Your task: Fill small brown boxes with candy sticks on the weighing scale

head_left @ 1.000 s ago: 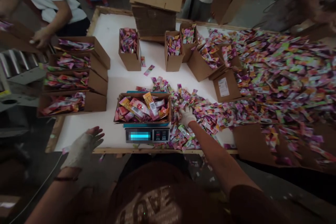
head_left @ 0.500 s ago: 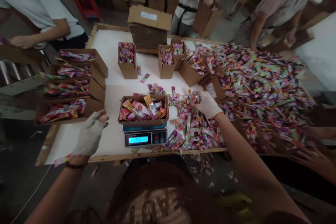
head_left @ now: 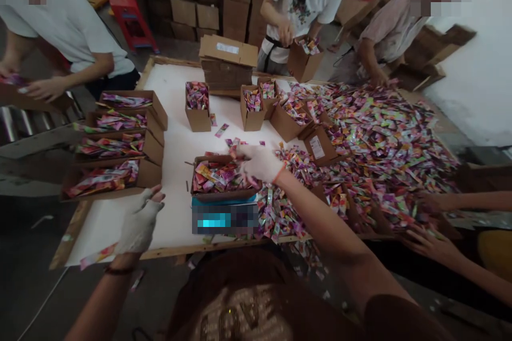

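My right hand (head_left: 262,164), in a pale glove, is over the right end of an open cardboard box (head_left: 224,193) full of small colourful sachets (head_left: 214,175). Its fingers are curled around a few sachets; motion blurs the fingertips. Beneath the box is a digital scale (head_left: 196,214) with a lit blue display, its figures blurred out. My left hand (head_left: 140,221), gloved with bare fingertips, hovers above the table's left part. Its fingers are loosely bent and apart, with nothing in them. Just beyond it stands a row of filled boxes (head_left: 150,168).
A large heap of sachets (head_left: 384,128) covers the table's right side. Upright filled boxes (head_left: 199,117) and a closed carton (head_left: 228,66) stand toward the back. Co-workers handle boxes on the left and at the back; another person's hands (head_left: 436,245) are at the right.
My right hand has moved left from the loose sachets to above the box on the scale. My left hand has stayed almost in place. The view has shifted slightly.
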Demonstrator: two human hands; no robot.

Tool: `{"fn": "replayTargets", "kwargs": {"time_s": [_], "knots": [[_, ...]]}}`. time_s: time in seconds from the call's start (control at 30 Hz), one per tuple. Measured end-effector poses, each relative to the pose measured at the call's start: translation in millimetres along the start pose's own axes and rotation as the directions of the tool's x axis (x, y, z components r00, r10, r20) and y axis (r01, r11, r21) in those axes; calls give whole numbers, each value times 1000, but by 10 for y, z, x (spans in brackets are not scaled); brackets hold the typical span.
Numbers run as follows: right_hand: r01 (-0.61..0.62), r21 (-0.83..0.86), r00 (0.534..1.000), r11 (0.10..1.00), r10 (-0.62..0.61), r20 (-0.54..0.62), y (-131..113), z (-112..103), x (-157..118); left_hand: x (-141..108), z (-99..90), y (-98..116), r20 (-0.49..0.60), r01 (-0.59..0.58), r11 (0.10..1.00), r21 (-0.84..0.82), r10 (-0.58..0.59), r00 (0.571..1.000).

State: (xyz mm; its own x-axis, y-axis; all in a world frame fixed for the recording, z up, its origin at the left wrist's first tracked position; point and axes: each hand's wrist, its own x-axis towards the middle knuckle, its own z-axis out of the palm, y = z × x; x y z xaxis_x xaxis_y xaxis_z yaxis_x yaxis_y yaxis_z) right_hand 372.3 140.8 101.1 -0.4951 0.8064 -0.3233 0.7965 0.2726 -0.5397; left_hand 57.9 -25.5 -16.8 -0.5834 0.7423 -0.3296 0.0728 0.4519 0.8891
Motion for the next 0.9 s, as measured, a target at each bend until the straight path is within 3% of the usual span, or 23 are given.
{"fn": "replayTargets", "kwargs": {"time_s": [0.1,0.17,0.23,0.3,0.4,0.5,0.63,0.77,0.9], "knots": [[-145,99,980,985,157,-126,426,-336,-427,-75,-173,-231,-62,134,987,-87,-140,988],[-263,-65,931,963,235,-279,611,-507,-638,-113,-242,-328,-87,171,981,-95,-179,980],[-316,-226,903,921,220,-368,622,-553,-718,-116,-268,-366,-97,175,980,-100,-184,978],[-259,-282,936,924,167,-311,442,-443,-648,-82,-249,-343,-98,160,982,-98,-170,981],[-101,-248,994,963,91,-53,-29,-72,-315,-7,-139,-210,-85,122,988,-95,-130,988],[-60,-271,984,961,102,147,-406,308,104,26,9,-32,-37,71,994,-82,-75,997],[5,-302,962,953,78,263,-470,526,421,-18,144,99,50,48,998,-46,-46,998],[-6,-213,977,977,51,207,-240,446,367,-73,222,100,36,85,992,-98,-81,996],[-46,130,996,990,55,-68,90,170,35,-87,278,106,55,101,988,-119,-95,994]]}}
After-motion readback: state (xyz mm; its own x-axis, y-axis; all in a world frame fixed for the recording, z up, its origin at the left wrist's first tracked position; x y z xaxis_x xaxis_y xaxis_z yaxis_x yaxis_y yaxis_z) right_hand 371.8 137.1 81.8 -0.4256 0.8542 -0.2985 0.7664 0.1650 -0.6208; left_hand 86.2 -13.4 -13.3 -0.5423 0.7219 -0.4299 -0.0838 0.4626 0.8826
